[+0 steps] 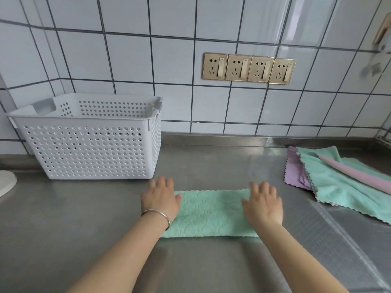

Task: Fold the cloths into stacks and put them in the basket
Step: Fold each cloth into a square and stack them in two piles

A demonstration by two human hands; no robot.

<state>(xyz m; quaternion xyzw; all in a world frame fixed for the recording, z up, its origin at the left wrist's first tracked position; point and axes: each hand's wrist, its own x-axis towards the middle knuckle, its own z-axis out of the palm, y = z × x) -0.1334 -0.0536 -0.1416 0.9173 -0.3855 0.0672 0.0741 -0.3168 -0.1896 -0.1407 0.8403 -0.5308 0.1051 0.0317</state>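
Note:
A mint-green cloth, folded into a long strip, lies flat on the steel counter in front of me. My left hand presses its left end with straight fingers. My right hand lies flat on its right end. A white perforated basket stands at the back left by the tiled wall; nothing shows above its rim. At the right lies a loose pile of cloths, green and purple, overlapping one another.
The steel counter runs to the tiled wall, which carries a row of gold sockets. A white round object shows at the left edge. A ribbed strip of the counter lies to the right.

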